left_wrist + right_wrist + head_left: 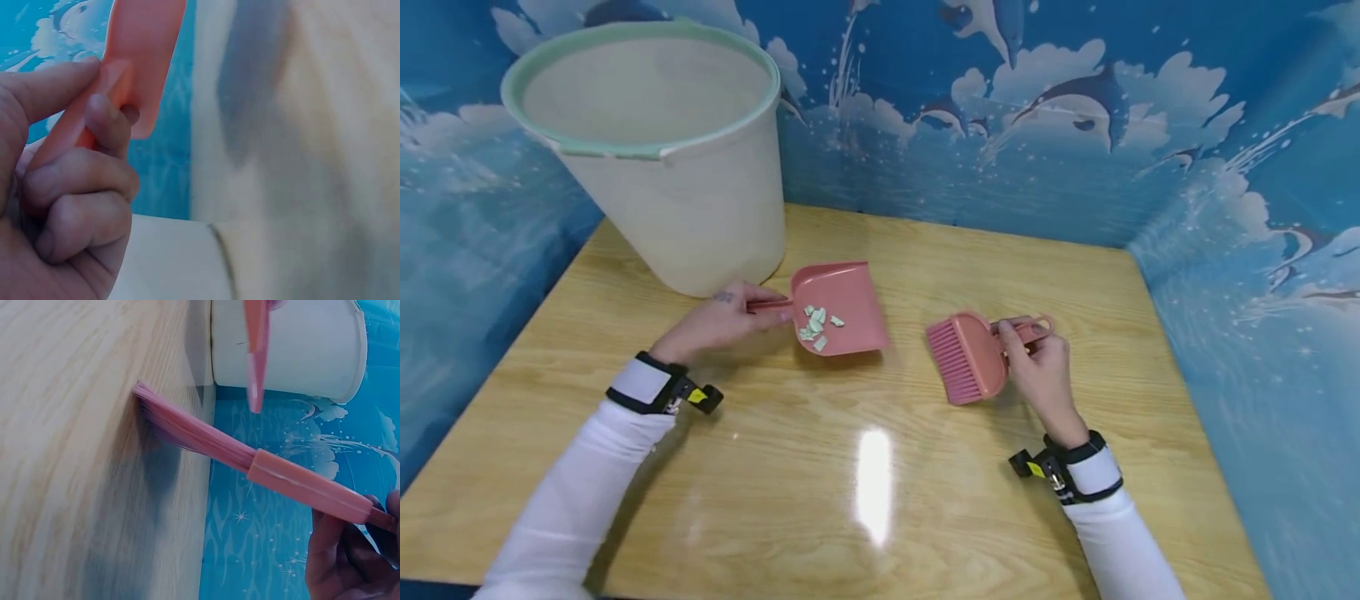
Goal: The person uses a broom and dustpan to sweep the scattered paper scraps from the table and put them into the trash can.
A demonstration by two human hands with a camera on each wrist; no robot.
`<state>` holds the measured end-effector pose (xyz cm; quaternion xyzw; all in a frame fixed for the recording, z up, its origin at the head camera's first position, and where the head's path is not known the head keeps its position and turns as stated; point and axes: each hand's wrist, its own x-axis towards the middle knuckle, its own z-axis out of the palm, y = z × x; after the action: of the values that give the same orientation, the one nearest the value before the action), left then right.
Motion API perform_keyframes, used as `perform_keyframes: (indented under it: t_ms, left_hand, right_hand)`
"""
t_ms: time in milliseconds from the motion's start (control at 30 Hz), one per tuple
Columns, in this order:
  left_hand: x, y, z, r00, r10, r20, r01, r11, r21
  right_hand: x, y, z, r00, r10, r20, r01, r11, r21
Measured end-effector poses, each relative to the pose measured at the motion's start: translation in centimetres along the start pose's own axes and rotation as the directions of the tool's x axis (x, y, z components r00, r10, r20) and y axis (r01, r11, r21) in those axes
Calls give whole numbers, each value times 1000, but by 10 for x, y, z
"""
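Note:
My left hand (730, 317) grips the handle of a pink dustpan (850, 300), its fingers curled round it in the left wrist view. The dustpan is raised over the table, its open edge facing right. Several pale green scraps (814, 323) lie in the pan near the handle side. On the right, my right hand (1037, 362) holds a pink hand brush (977, 354) by its handle. The bristles (194, 428) point left, toward the dustpan, and their tips reach down close to the tabletop in the right wrist view. A gap separates brush and dustpan.
A tall white bin (700, 192) with a green rim stands at the back left, right behind my left hand. The light wood table (790, 517) carries a bright glare patch in front. Blue walls with dolphin pictures (880, 167) border the table at the back and sides.

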<state>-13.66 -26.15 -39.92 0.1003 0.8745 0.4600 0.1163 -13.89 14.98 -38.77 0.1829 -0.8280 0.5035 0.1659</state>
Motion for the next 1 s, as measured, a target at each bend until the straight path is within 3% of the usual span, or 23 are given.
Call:
perform_keyframes:
  t_ms: [67,200,300,500,833,1000]
  left_hand:
    - [-6,18,-8,1000,-15,1,15,1000,-13]
    - [-10,38,-24,1000,-9,-8,9,1000,21]
    - [-9,39,-37,999,20,-28,-19,999,37]
    - [-18,61,-60,998,28,-64,-23,997,76]
    - [-26,91,-84,988,86,-128,-66,986,153]
    - [-29,103,-98,981,81,-174,-54,987,152]
  right_hand:
    - [-2,10,0,1000,3,-4,-3,1000,7]
    - [-5,10,-1,1000,-1,-7,2,1000,15]
    - [-4,-1,-2,1000,-18,-1,18,1000,6]
    - [-2,-3,0,1000,-16,2,16,1000,6]
    - [-4,-1,0,999,-38,-15,38,999,-21]
    - [-4,-1,0,999,-41,0,41,999,3]
